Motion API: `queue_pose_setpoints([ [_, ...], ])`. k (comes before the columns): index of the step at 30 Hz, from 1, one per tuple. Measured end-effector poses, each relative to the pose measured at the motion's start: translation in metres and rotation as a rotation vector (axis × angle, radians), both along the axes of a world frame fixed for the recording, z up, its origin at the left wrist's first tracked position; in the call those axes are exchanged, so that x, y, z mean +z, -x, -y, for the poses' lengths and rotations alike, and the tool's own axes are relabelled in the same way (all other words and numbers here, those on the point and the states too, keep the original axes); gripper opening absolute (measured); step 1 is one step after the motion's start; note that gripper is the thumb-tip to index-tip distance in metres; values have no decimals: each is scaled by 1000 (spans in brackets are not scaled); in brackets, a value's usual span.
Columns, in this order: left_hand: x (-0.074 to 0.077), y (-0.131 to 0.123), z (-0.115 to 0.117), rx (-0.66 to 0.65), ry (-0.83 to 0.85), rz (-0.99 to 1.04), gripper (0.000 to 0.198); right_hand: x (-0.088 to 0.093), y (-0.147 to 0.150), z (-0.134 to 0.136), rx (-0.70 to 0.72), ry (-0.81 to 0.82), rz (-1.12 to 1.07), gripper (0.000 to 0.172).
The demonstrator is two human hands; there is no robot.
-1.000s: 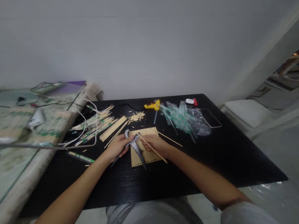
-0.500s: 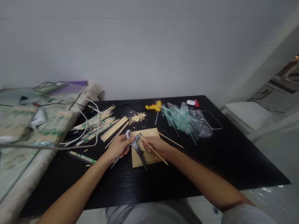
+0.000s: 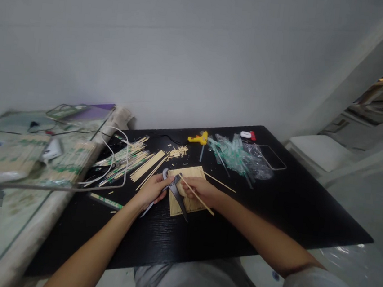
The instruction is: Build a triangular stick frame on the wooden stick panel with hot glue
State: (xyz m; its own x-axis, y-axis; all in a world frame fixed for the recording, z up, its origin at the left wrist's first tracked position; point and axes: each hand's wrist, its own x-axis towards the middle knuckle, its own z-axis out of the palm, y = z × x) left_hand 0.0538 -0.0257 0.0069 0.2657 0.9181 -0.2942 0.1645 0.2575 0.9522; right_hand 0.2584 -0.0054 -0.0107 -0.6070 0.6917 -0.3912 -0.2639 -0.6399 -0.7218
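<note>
Near the middle of the black table, my left hand (image 3: 156,189) is closed around a pair of grey shears (image 3: 179,200), whose arms are spread apart. My right hand (image 3: 198,188) pinches a thin bamboo chopstick (image 3: 203,203), slanting down to the right, with its upper end close to the shears. Under both lies a square panel (image 3: 175,209) of sticks laid side by side, partly hidden by my hands and the shears. Another loose stick (image 3: 220,182) rests just right of the panel.
Left of the panel lie long sticks (image 3: 148,165), a heap of short cut pieces (image 3: 178,151) and wrapped chopsticks (image 3: 106,202). Behind are a yellow glue gun (image 3: 198,138) and crumpled plastic wrappers (image 3: 232,156). A white cable (image 3: 126,155) loops at the left; a white stool (image 3: 316,151) stands right.
The view has shifted slightly. Both hands keep their holds on the shears and the chopstick, which have barely moved.
</note>
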Motion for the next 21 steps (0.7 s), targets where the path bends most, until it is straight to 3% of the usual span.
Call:
queue_pose_setpoints([
  [21, -8, 6, -11, 70, 60, 72, 59, -3, -6, -3, -40, -80, 49, 27],
])
